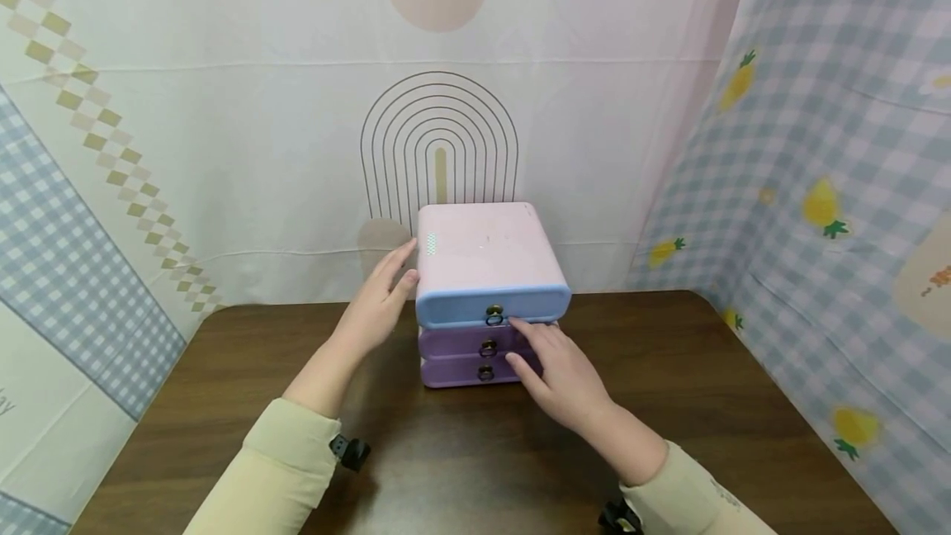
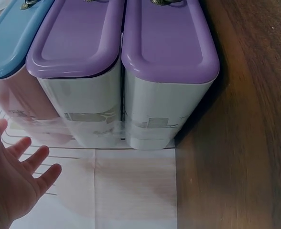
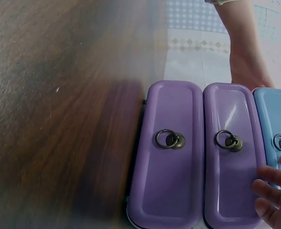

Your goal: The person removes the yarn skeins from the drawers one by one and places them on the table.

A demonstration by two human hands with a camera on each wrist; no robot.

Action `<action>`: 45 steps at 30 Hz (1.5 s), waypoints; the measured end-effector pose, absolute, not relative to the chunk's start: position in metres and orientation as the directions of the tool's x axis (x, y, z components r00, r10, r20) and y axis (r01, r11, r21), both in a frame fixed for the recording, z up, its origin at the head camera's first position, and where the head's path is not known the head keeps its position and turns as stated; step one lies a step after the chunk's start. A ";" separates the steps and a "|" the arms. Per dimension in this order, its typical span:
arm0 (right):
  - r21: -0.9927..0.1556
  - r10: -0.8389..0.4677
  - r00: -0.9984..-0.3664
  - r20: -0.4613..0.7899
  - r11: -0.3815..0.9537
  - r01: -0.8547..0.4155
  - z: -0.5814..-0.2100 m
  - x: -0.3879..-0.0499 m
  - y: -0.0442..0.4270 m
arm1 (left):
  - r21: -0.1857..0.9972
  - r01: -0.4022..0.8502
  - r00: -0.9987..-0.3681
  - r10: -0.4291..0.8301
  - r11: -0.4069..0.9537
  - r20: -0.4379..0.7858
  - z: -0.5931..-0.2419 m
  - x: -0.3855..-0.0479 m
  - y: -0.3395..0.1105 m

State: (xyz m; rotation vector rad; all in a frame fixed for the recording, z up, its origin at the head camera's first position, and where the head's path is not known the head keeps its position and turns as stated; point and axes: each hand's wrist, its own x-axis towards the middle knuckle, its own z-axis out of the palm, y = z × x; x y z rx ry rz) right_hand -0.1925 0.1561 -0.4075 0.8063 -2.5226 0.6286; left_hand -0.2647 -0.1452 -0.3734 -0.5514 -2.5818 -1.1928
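A stack of three small drawer boxes stands on the table, the top one with a pink casing (image 1: 483,246) and a blue drawer front (image 1: 456,309). Below it are two purple drawer fronts, the middle one (image 1: 449,343) and the bottom one (image 3: 167,186). Each front bears a ring pull (image 3: 166,139) of dark, brassy metal. My left hand (image 1: 375,304) is beside the pink casing's left side, fingers spread; whether it touches is unclear. My right hand (image 1: 560,374) is at the right of the fronts, its forefinger near the blue drawer's ring (image 1: 494,318), fingers loosely extended and holding nothing.
The dark wooden table (image 1: 468,469) reaches back to a white patterned cloth (image 1: 267,147) hanging behind the stack. At the right hangs a checked cloth (image 1: 787,271) with fruit prints. Clear tape (image 2: 155,123) shows on the boxes' sides.
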 end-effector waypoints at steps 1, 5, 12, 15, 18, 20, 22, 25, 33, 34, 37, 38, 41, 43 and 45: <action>-0.302 -0.423 -0.751 0.506 0.729 -0.614 -0.408 -0.193 0.155 | 0.675 0.435 -0.898 0.237 0.597 0.370 -0.373 -0.265 -0.145; -0.372 -0.391 -0.775 0.496 0.711 -0.596 -0.409 -0.193 0.153 | 0.665 0.451 -0.890 0.249 0.595 0.381 -0.372 -0.268 -0.143; -0.549 -0.348 -0.817 0.459 0.613 -0.569 -0.406 -0.191 0.146 | 0.649 0.470 -0.881 0.275 0.598 0.384 -0.370 -0.271 -0.141; -0.618 -0.341 -0.838 0.427 0.566 -0.545 -0.404 -0.190 0.144 | 0.649 0.466 -0.884 0.280 0.601 0.375 -0.370 -0.272 -0.141; -0.690 -0.334 -0.865 0.374 0.523 -0.501 -0.404 -0.190 0.142 | 0.648 0.473 -0.880 0.287 0.597 0.379 -0.371 -0.273 -0.141; -0.741 -0.328 -0.883 0.336 0.486 -0.463 -0.403 -0.190 0.141 | 0.647 0.480 -0.876 0.289 0.593 0.385 -0.371 -0.274 -0.141; -0.793 -0.322 -0.897 0.301 0.439 -0.424 -0.402 -0.191 0.139 | 0.646 0.488 -0.872 0.289 0.587 0.396 -0.371 -0.274 -0.141; -0.855 -0.315 -0.912 0.262 0.363 -0.371 -0.401 -0.193 0.137 | 0.648 0.494 -0.868 0.288 0.580 0.404 -0.371 -0.275 -0.140; -0.921 -0.327 -0.920 0.216 0.244 -0.303 -0.396 -0.194 0.130 | 0.655 0.499 -0.866 0.291 0.567 0.408 -0.369 -0.274 -0.140; -0.924 -0.329 -0.920 0.212 0.238 -0.298 -0.396 -0.194 0.129 | 0.656 0.498 -0.866 0.290 0.567 0.407 -0.369 -0.274 -0.140; -0.929 -0.326 -0.924 0.200 0.238 -0.285 -0.395 -0.195 0.125 | 0.660 0.496 -0.867 0.287 0.564 0.406 -0.369 -0.274 -0.140; -0.930 -0.321 -0.927 0.193 0.241 -0.277 -0.395 -0.196 0.124 | 0.661 0.495 -0.868 0.287 0.564 0.405 -0.369 -0.274 -0.140; -0.935 -0.306 -0.937 0.170 0.250 -0.252 -0.391 -0.196 0.120 | 0.664 0.490 -0.871 0.285 0.565 0.401 -0.370 -0.274 -0.140; -0.936 -0.299 -0.940 0.162 0.255 -0.242 -0.385 -0.193 0.118 | 0.664 0.487 -0.873 0.283 0.568 0.398 -0.371 -0.275 -0.140; -0.935 -0.294 -0.943 0.157 0.262 -0.238 -0.376 -0.189 0.115 | 0.666 0.485 -0.874 0.282 0.567 0.396 -0.371 -0.275 -0.140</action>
